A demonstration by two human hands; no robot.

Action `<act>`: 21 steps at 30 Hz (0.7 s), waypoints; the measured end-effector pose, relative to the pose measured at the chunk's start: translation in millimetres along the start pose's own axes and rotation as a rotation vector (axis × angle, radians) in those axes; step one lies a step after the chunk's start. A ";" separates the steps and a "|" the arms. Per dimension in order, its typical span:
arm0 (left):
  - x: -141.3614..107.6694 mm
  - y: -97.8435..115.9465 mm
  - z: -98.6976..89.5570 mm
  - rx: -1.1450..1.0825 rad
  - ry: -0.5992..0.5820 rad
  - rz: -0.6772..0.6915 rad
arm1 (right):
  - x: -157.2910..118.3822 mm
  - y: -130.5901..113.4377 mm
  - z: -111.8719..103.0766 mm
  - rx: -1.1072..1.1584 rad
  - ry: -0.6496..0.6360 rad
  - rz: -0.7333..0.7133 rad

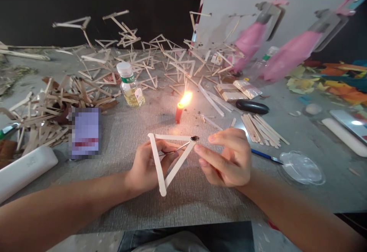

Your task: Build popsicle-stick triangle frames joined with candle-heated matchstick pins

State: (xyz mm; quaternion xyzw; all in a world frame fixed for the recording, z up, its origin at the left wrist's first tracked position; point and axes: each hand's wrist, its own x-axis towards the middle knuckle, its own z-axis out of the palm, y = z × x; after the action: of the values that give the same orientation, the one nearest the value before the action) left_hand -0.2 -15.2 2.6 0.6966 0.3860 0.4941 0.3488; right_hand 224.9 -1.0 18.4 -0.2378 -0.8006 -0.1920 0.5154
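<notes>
A triangle of flat wooden craft sticks point(156, 160) is in front of me, with one point towards me and a charred black spot on its right corner. My left hand point(146, 164) is closed on it from behind the left side, the fingers partly hidden by the sticks. Another thin stick or tool point(180, 147) crosses inside the triangle near those fingers. My right hand point(229, 158) is beside the charred corner, fingers curled but apart, with nothing visible between them. One fingertip is very close to that corner; whether it touches, I cannot tell. Beyond the triangle burns a red candle point(178, 113).
Many joined stick frames point(149, 64) spread across the back. A loose stick pile point(65, 95), a bottle of yellow liquid point(130, 87) and a purple box point(85, 131) are left. Right are loose sticks point(260, 129), a blue pen-like tool point(266, 156), a clear lid point(301, 168) and pink glue guns point(295, 53).
</notes>
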 end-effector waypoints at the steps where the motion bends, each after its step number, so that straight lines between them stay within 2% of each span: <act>1: 0.8 1.2 -0.3 -0.010 -0.009 0.003 | -0.5 -0.3 0.0 0.005 -0.001 0.000; 21: 2.8 5.5 -1.4 -0.053 -0.070 -0.031 | -0.1 -1.0 -0.2 -0.017 -0.027 0.025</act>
State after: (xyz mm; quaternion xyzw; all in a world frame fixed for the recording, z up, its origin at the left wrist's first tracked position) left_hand 0.2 -15.1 8.9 0.6979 0.3711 0.4738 0.3882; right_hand 224.5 -2.0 18.3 -0.2546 -0.8027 -0.1892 0.5050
